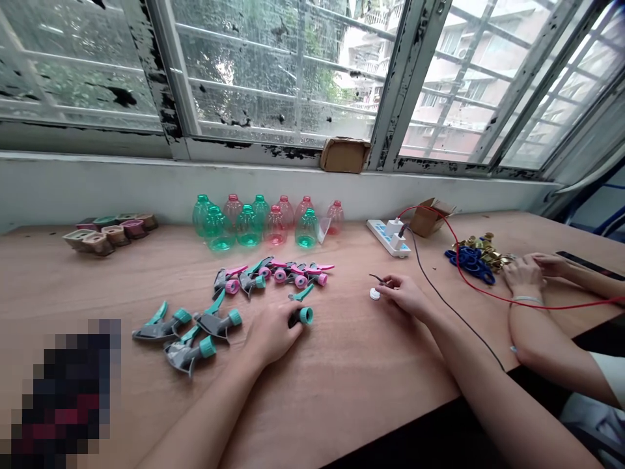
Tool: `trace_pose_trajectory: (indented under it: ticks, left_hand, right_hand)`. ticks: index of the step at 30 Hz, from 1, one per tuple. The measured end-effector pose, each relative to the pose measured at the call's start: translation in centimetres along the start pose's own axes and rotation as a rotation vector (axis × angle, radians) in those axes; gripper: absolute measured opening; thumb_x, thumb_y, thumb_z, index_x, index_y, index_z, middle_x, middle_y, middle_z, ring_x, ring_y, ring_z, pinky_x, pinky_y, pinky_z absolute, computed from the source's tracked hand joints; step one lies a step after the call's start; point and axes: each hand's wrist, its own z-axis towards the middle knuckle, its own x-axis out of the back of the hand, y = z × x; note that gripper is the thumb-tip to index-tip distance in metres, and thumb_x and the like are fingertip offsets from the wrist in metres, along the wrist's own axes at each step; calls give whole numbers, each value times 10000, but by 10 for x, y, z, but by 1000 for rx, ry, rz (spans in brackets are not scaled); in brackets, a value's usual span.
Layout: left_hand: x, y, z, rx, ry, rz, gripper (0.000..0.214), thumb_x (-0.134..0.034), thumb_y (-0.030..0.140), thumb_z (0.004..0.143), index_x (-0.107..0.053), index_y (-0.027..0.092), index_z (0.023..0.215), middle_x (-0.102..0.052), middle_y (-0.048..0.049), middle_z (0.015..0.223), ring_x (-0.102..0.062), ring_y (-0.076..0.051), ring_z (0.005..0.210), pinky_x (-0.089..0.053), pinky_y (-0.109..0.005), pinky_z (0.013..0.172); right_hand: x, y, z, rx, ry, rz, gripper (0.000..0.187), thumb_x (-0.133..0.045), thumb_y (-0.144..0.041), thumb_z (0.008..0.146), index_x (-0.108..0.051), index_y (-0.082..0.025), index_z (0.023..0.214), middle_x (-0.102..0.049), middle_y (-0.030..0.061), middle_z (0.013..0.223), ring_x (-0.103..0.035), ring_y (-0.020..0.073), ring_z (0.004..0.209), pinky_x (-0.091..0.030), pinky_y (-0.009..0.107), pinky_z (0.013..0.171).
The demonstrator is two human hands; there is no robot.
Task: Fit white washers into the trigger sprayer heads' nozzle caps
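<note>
At the far left of the plywood workbench [312, 391], about ten small brownish and pink moulded pots [110, 233] are sitting in a cluster. Next come three grey spray heads with teal collars [188, 332], lying on their sides. The person's left hand [272, 332] is curled nearly shut around a dark sprayer neck with a teal collar [303, 316], pressing it down near the table. Behind that hand, ten empty plastic bottles [263, 221] are standing by the window, five green and five pink, with a clear plastic piece [322, 229] leaning at their right end. In front of them, a tangled row of pink and teal spray heads [273, 277] is lying too overlapped to count, and one loose teal trigger [301, 293] is resting just below it.

The right hand [403, 296] is half closed, its fingertips pinching a thin dark stem [377, 279], with a white disc [374, 294] just beside them — whether it is held, I cannot tell. Further right, one power strip [388, 238] is carrying two white plugs, and one cardboard box [430, 218] is sitting behind it. Then a pile of blue rings [469, 264] and gold caps [486, 251] is lying beside a co-worker's two hands [525, 273] — both are resting on the wood.
</note>
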Motion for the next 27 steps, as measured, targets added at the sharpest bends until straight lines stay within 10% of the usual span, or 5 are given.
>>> trace_pose_trajectory:
  ticks: [8, 16, 22, 27]
  left_hand:
    - [10, 16, -6, -79, 89, -93, 144, -582, 276, 811, -695, 197, 852, -631, -16, 786, -541, -142, 681, -357, -238, 613]
    - [112, -35, -7, 162, 241, 224, 327, -534, 474, 798, -686, 192, 866, -632, -37, 825, -570, -189, 708, -383, -268, 619]
    - [148, -114, -2, 442, -102, 417, 346, -528, 446, 704, -681, 187, 877, -666, -72, 787, -615, -265, 755, -406, -301, 599]
    - [149, -127, 12, 419, -225, 425, 421, -590, 382, 579, -689, 175, 932, -665, -88, 856, -629, -286, 814, -462, -324, 657]
  right_hand:
    - [-68, -67, -3, 268, -76, 109, 313, -587, -465, 805, -650, -159, 826, -551, -12, 613, -489, 123, 573, -361, 223, 525]
    - [-102, -76, -23, 569, -70, -134, 143, -575, -296, 856, -671, -191, 850, -629, -7, 691, -521, 118, 609, -357, 222, 602]
    - [-99, -71, -22, 566, -75, -135, 131, -582, -290, 854, -676, -198, 867, -646, -11, 698, -521, 116, 607, -347, 215, 597]
    - [-98, -72, -22, 568, -92, -102, 122, -595, -281, 844, -680, -198, 872, -659, -10, 719, -541, 117, 627, -359, 214, 610]
